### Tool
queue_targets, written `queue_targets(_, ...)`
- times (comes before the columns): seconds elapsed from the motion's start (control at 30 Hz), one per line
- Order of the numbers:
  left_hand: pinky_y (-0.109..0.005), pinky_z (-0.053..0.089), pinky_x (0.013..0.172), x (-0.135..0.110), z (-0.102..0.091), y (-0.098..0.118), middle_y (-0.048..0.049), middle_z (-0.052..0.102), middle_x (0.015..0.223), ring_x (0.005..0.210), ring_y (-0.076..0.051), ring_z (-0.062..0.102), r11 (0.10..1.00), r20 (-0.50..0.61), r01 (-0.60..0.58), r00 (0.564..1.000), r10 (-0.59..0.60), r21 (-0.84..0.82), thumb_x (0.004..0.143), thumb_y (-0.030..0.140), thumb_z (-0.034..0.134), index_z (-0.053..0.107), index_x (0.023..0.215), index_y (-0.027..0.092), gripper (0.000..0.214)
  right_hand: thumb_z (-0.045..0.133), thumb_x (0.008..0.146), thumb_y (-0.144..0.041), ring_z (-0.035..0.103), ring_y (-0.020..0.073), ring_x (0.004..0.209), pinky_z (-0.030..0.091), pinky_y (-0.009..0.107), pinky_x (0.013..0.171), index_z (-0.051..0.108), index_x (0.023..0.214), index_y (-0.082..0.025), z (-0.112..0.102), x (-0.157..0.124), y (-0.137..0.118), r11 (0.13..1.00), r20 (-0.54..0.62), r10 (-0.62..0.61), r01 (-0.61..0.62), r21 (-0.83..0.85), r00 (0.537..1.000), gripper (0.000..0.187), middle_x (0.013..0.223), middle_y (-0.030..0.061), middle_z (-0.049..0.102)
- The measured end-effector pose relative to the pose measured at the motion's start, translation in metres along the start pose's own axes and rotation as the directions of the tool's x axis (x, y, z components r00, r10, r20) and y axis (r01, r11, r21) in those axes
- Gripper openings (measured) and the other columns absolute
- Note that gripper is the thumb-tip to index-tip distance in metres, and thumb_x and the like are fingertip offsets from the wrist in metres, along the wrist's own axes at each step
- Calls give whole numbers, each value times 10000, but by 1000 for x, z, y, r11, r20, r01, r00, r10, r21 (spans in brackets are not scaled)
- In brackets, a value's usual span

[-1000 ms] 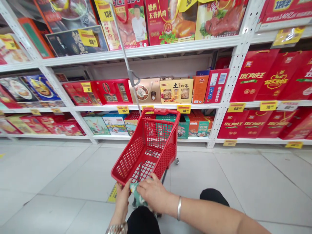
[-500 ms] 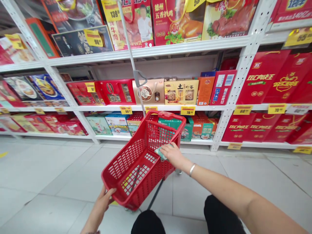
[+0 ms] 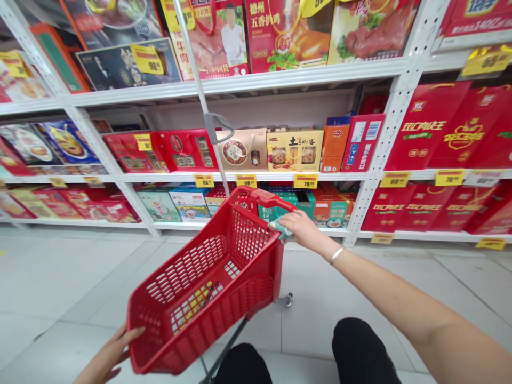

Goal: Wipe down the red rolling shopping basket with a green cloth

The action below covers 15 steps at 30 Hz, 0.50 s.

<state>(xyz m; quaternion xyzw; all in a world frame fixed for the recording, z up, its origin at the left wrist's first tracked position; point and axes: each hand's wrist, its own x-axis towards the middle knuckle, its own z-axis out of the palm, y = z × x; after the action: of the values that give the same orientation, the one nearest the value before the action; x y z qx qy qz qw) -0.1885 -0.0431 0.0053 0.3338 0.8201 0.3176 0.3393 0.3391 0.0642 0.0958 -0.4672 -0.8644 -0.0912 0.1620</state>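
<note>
A red plastic shopping cart (image 3: 240, 288) stands at an angle in front of me, its lattice basket holding no goods. My left hand (image 3: 114, 349) grips the near left end of the basket, thumb over the rim and fingers outside. At the far right corner, by the cart's handle (image 3: 276, 201), my right hand (image 3: 302, 228) presses a light green and white cloth (image 3: 281, 228) against the rim. A silver bracelet circles that wrist. A grey pole with a hook rises behind the handle.
White metal shelves (image 3: 256, 85) full of boxed foods and yellow price tags run across the back. Red gift bags (image 3: 428, 125) stand on the right. A caster (image 3: 288, 300) rests on the grey tile floor (image 3: 312, 320). My knees (image 3: 243, 365) are close to the cart.
The cart's near end has swung left and toward me, with my left hand on it. My right hand and the cloth have moved along the side rim up to the handle corner.
</note>
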Motion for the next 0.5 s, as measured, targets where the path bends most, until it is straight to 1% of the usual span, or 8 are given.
queue_targets(0.07,-550,579,920,-13,1,13,-196,781,1046,1109,-430,715,998,-169,38,985,-31,42,711,492,633,542,1429,114,816,617,897,-28,608,244,1189,372,381,1046,695,1236,-209,-4,4,-6,1000,44,-10,10,2,999,392,1285,105,719)
queue_targets(0.1,-583,549,967,-25,6,20,-254,752,1134,1196,-471,663,994,-290,61,956,-30,96,721,532,627,525,1436,46,871,622,881,-22,614,247,1152,375,376,1024,703,1210,-202,-5,6,-10,1000,52,-16,16,1,999,384,1244,106,728)
queue_targets(0.13,-612,514,1008,-40,13,27,-284,715,1234,1260,-499,615,986,-429,87,903,-16,145,748,570,591,544,1419,34,860,631,868,-23,617,249,1118,373,375,1009,710,1183,-196,-6,8,-15,1000,55,-22,22,1,998,368,1206,107,735)
queue_targets(0.2,-569,505,1029,-75,37,38,-250,707,1274,1239,-452,635,991,-526,19,849,54,133,836,598,496,603,1341,103,715,657,855,-43,613,251,1079,364,377,997,716,1142,-191,-7,9,-25,999,66,-34,34,2,997,329,1158,105,737)
queue_targets(0.23,-544,516,1013,-94,52,43,-230,733,1209,1173,-428,671,996,-512,2,858,46,92,858,612,468,645,1243,132,641,668,852,-53,609,251,1070,360,376,992,715,1131,-190,-7,9,-30,999,71,-40,40,3,997,314,1143,104,735)
queue_targets(0.3,-535,515,1003,-127,84,48,-212,758,1108,1112,-415,689,999,-412,-22,910,36,38,863,628,466,672,1044,177,527,675,851,-59,602,250,1054,357,373,976,710,1122,-185,-9,7,-39,998,84,-55,55,3,995,301,1113,102,728)
queue_targets(0.37,-523,521,989,-150,113,50,-176,767,1080,1081,-394,700,996,-352,-81,933,68,-22,839,674,510,643,998,223,496,661,854,-50,595,251,1045,355,374,962,704,1124,-179,-12,2,-49,998,99,-70,70,0,993,303,1096,102,721)
queue_targets(0.5,-535,505,1026,-157,153,45,-165,774,1021,1087,-406,700,988,-199,-66,979,37,-140,794,703,591,646,927,238,488,640,869,-54,575,258,1059,343,389,957,688,1167,-194,-18,-13,-71,995,87,-93,90,35,992,333,1146,106,707)
